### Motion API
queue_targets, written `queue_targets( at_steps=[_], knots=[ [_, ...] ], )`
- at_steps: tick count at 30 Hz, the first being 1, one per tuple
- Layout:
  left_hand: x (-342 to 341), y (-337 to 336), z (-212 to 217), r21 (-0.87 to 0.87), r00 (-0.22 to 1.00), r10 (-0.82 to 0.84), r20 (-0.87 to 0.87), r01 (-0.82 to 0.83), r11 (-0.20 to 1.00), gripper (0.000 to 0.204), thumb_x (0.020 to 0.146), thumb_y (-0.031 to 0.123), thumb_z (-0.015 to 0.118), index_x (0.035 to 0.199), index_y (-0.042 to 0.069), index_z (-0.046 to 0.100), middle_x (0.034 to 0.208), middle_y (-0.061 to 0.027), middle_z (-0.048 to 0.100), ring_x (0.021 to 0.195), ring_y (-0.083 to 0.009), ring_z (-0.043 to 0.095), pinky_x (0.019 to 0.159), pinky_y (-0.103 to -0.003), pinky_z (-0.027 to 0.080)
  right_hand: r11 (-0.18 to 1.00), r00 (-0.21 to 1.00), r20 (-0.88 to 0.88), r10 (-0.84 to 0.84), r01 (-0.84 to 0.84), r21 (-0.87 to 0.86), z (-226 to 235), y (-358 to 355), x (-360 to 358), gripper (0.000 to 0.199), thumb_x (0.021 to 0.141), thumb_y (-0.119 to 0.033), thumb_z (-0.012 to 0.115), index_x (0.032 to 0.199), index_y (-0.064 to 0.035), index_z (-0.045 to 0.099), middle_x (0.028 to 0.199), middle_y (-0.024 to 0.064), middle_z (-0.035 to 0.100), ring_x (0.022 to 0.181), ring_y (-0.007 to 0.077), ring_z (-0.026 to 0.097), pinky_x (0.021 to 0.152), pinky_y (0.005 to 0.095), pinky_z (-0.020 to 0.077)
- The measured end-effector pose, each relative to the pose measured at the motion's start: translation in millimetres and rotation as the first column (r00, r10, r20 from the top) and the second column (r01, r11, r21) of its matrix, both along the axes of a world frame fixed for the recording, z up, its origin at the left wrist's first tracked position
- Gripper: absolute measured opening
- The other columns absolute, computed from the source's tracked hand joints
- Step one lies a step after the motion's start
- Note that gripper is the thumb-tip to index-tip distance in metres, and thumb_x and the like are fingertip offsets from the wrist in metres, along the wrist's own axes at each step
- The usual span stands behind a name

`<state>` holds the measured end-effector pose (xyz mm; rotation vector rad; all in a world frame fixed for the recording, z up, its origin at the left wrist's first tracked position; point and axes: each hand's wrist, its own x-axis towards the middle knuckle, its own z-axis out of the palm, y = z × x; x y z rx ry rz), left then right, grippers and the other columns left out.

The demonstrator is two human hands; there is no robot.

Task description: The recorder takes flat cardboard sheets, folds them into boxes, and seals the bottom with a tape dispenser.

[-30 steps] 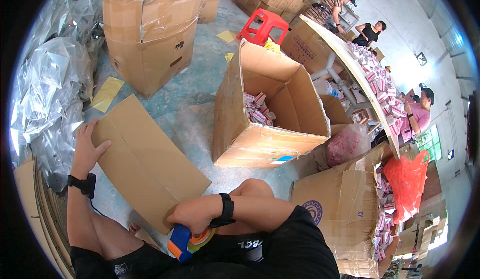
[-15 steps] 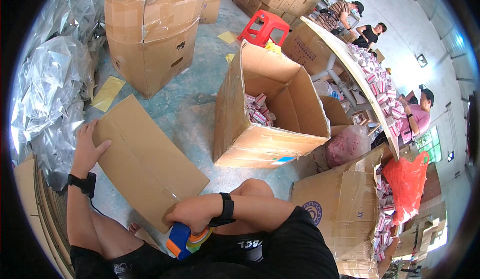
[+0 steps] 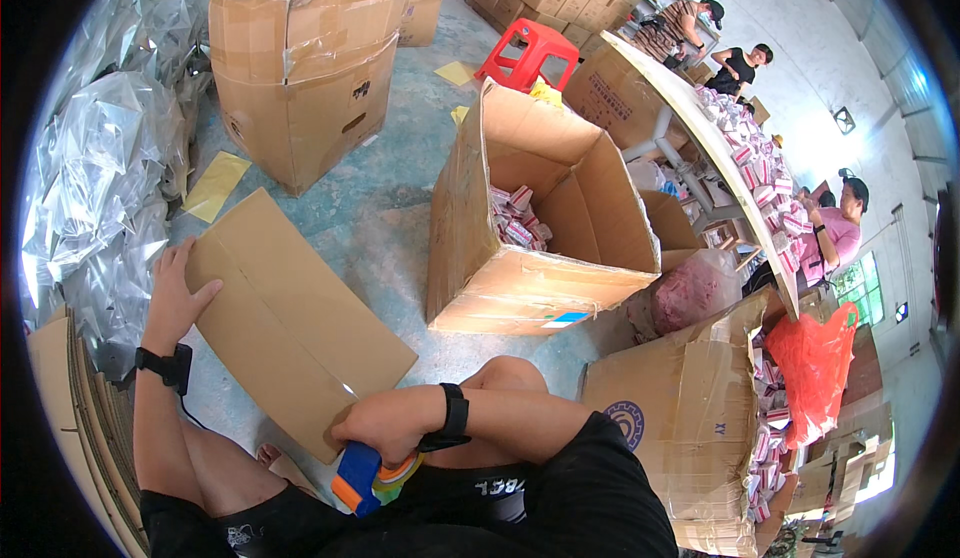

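Cardboard (image 3: 300, 308) lay slanted before us, left of the open box (image 3: 520, 293). We touched its edge with our left hand (image 3: 178, 293), thumb apart, grip unclear, and kept our right hand (image 3: 385, 426) clamped on the tape dispenser (image 3: 357, 478).

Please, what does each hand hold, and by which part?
The left hand holds the cardboard panel by its left corner; the right hand holds a tape dispenser, gripped part hidden.

Bright glare on the white wall (image 3: 803, 93), fisheye curvature, black rim.
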<state>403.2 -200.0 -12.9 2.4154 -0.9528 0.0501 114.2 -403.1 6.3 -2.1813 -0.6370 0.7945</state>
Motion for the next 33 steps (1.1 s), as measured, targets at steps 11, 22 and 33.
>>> queue_targets(
  at_steps=[11, 22, 33],
  knots=[
    [2.6, 1.6, -2.7, 0.014, 1.000, 0.006, 0.008, -0.007, 1.000, 0.081, 0.077, 0.030, 0.079, 0.146, 0.001, 0.046, 0.131, -0.0207, 0.053, 0.127, -0.0422, 0.045, 0.111, -0.049, 0.037, 1.000, 1.000, 0.024, -0.008, 0.008, 0.002, -2.2, 0.7, -0.5, 0.056, 0.063, -0.008, 0.081, 0.114, 0.0006, 0.060, 0.103, 0.0231, 0.068, 0.100, 0.0432, 0.065, 0.084, 0.0461, 0.0540],
    [1.4, 1.4, -1.5, 0.010, 1.000, 0.009, 0.006, -0.009, 1.000, 0.081, 0.078, 0.029, 0.079, 0.145, 0.000, 0.046, 0.129, -0.0199, 0.053, 0.125, -0.0410, 0.046, 0.109, -0.048, 0.038, 1.000, 1.000, -0.004, -0.001, 0.001, 0.001, -1.8, 0.7, 0.7, 0.056, 0.063, -0.008, 0.081, 0.115, 0.0003, 0.060, 0.104, 0.0235, 0.068, 0.102, 0.0431, 0.065, 0.085, 0.0454, 0.0541],
    [0.4, 0.3, -3.7, 0.013, 1.000, 0.025, -0.002, -0.025, 1.000, 0.082, 0.078, 0.029, 0.079, 0.147, 0.001, 0.045, 0.135, -0.0216, 0.052, 0.129, -0.0419, 0.045, 0.111, -0.048, 0.037, 1.000, 1.000, 0.002, -0.013, 0.013, -0.011, -11.1, 0.3, -0.9, 0.057, 0.063, -0.008, 0.080, 0.116, 0.0009, 0.061, 0.107, 0.0227, 0.067, 0.103, 0.0420, 0.065, 0.087, 0.0448, 0.0540]
  ],
)
